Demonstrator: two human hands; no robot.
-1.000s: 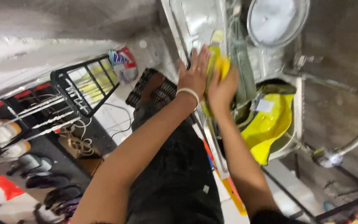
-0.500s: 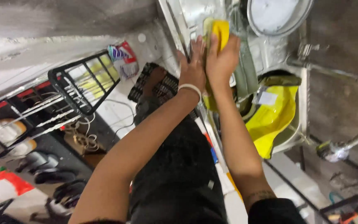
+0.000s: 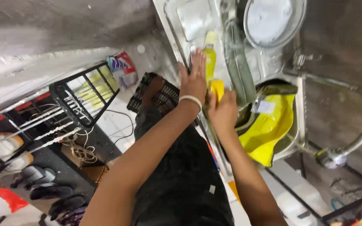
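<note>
My left hand, with a white band at the wrist, lies flat with fingers spread on the steel counter. Just beside its fingers lies a yellow-green bottle with a pale cap. My right hand is closed around a yellow sponge, pressed against the counter's edge right next to the left hand. Below the right hand, a yellow plastic container sits in the sink.
A round steel bowl lies on the counter's far side. A curved metal tap reaches over the sink. A black wire rack, a colourful packet, cables and shoes are on the floor.
The right hand has drawn the yellow sponge back along the counter toward the sink edge. The left hand has spread flat beside the bottle.
</note>
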